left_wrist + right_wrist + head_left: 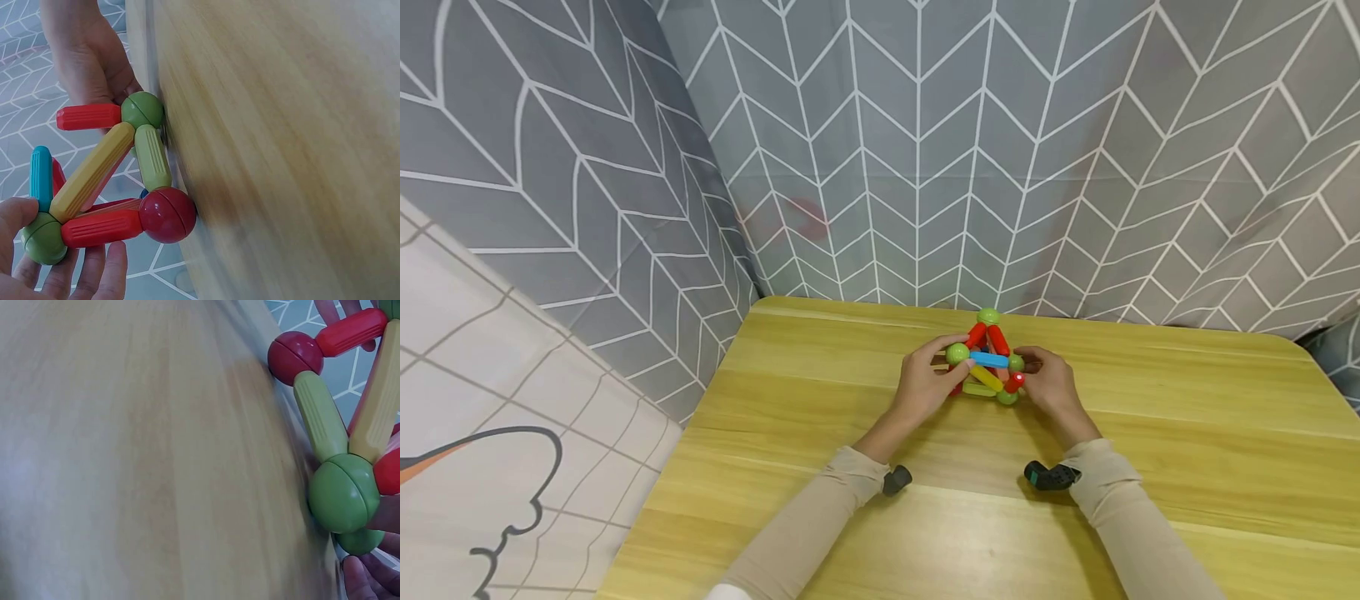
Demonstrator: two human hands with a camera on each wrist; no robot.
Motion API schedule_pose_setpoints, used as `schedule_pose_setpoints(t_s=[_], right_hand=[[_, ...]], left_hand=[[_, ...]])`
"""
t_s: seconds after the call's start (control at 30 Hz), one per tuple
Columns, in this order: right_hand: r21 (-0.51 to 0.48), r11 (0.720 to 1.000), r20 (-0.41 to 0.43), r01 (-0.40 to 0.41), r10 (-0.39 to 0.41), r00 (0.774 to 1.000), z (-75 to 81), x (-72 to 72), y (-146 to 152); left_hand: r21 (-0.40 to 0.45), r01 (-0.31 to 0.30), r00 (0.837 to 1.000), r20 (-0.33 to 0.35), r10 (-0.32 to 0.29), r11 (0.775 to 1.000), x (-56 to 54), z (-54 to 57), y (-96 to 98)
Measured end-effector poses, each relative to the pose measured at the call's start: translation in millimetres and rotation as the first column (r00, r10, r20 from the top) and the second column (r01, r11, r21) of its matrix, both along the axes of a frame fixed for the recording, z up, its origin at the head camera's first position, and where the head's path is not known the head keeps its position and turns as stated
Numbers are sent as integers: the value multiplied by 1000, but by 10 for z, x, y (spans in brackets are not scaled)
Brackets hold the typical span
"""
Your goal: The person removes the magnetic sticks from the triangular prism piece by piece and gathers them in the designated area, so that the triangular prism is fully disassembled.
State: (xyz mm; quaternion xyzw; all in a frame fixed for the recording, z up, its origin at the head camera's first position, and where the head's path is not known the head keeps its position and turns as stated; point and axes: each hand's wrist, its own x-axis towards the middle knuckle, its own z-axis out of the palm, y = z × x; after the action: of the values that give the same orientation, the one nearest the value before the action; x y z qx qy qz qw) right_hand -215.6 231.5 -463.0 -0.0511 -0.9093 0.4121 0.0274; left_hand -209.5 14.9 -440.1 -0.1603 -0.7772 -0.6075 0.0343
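Observation:
A frame of magnetic sticks and balls stands on the table between both hands. My left hand grips a green ball at the upper left, the thumb by the end of a blue stick. My right hand holds another green ball at the blue stick's other end. A yellow stick slants down to a lower green ball, from which a red stick juts free. A light green stick joins that ball to a red ball.
The wooden table has its back edge close behind the frame, against a grey chevron-patterned curtain. A green ball tops two red sticks at the rear. Black wrist devices sit by both cuffs.

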Motion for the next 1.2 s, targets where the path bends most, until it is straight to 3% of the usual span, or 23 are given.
schedule_pose_setpoints(t_s=[0.6, 0.83, 1.2], right_hand=[[-46, 998, -12, -42, 42, 999, 61, 81, 122], [-114, 993, -18, -27, 25, 1000, 25, 84, 85], [-55, 998, -48, -2, 0, 999, -2, 90, 60]], left_hand=[[4, 3, 1000, -5, -3, 1000, -11, -16, -7], [-7, -1, 1000, -15, 1, 1000, -5, -8, -3], [-15, -3, 1000, -19, 3, 1000, 2, 2, -3]])
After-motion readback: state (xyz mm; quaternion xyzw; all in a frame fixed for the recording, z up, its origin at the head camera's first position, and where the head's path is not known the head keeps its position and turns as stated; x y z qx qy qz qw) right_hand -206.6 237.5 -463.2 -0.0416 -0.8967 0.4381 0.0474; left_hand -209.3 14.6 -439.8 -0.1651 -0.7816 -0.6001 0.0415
